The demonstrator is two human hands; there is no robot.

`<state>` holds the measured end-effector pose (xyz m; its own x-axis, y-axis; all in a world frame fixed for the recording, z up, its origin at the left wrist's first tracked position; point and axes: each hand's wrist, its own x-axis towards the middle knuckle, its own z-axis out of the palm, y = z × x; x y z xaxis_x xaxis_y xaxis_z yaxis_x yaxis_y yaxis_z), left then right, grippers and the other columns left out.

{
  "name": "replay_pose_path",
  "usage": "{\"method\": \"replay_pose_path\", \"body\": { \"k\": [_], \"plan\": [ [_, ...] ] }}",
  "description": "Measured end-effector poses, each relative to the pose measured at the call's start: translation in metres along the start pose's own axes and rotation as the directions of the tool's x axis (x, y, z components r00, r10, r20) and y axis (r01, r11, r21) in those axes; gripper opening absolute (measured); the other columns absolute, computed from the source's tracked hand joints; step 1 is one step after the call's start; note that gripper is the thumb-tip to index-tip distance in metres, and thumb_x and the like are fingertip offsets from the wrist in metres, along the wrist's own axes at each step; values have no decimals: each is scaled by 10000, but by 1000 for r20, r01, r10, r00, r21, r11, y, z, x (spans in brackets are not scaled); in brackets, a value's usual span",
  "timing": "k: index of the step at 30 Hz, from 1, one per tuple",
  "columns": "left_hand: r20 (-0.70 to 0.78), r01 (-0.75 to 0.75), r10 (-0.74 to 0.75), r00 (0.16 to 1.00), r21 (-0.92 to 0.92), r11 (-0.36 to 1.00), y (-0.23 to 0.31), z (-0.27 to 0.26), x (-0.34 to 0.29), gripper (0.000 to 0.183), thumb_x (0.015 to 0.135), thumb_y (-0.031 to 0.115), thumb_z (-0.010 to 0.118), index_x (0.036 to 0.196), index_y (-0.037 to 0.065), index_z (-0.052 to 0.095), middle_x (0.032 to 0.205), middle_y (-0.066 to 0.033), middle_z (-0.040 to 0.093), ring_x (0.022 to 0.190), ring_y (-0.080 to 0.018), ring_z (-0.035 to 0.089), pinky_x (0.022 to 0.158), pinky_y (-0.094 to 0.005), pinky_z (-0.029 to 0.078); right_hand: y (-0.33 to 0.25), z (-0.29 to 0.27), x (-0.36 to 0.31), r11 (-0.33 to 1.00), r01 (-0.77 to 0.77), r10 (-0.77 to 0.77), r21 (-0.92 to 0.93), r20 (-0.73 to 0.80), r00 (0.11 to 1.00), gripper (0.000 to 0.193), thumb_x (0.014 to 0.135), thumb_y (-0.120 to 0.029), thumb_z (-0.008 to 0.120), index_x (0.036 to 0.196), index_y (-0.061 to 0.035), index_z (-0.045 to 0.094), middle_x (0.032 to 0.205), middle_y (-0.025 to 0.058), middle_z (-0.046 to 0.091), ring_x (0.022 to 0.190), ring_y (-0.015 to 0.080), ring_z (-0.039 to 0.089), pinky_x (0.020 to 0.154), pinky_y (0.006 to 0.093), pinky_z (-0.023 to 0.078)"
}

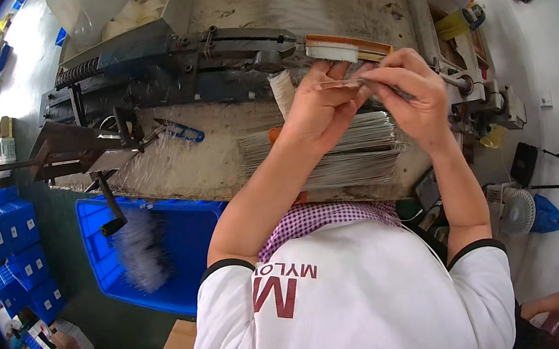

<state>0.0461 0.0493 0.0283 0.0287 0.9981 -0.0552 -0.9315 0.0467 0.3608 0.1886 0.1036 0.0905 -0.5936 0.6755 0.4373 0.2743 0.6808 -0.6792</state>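
Observation:
My left hand (323, 103) and my right hand (414, 91) meet over the bench, fingertips close together. Both are closed in a pinch around a few thin wires (338, 84), which run between them. Just beyond my fingers lies a strip of white bristles (330, 50) against an orange-brown bar (372, 44). Beneath my wrists, thin straight metal wires (355, 165) are stacked in bundles on the bench. A white wrapped roll (283, 92) stands beside my left hand. My fingers hide part of what they hold.
A long black machine (148, 72) with a spring spans the bench's left side. Blue-handled pliers (183, 132) lie among loose wire bits. Below left, a blue bin (192, 255) holds a whitish bristly heap (141, 251). A metal shaft mechanism (471, 85) stands at right, a white fan (516, 212) lower down.

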Motion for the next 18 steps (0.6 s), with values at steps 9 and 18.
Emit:
{"method": "replay_pose_path", "body": {
  "k": [9, 18],
  "plan": [
    [-36, -44, 46, 998, 51, 998, -4, 3, 2, 555, 802, -161, 418, 1308, 24, 287, 1322, -119, 387, 1219, -252, 438, 1037, -399, 393, 15, 11, 21, 992, 83, -92, -91, -105, 990, 132, 703, 5, 701, 825, -44, 692, 689, 49, 558, 687, 212, 553, 638, 304, 427],
    [-84, -70, 74, 994, 46, 996, -6, 6, 3, 495, 798, -158, 403, 1260, 13, 348, 1294, -116, 423, 1223, -231, 426, 1074, -389, 334, 38, 3, 31, 958, 184, -194, -221, -25, 981, 130, 708, -12, 697, 831, -52, 691, 683, 38, 547, 689, 216, 536, 651, 317, 420]
  ]
}}
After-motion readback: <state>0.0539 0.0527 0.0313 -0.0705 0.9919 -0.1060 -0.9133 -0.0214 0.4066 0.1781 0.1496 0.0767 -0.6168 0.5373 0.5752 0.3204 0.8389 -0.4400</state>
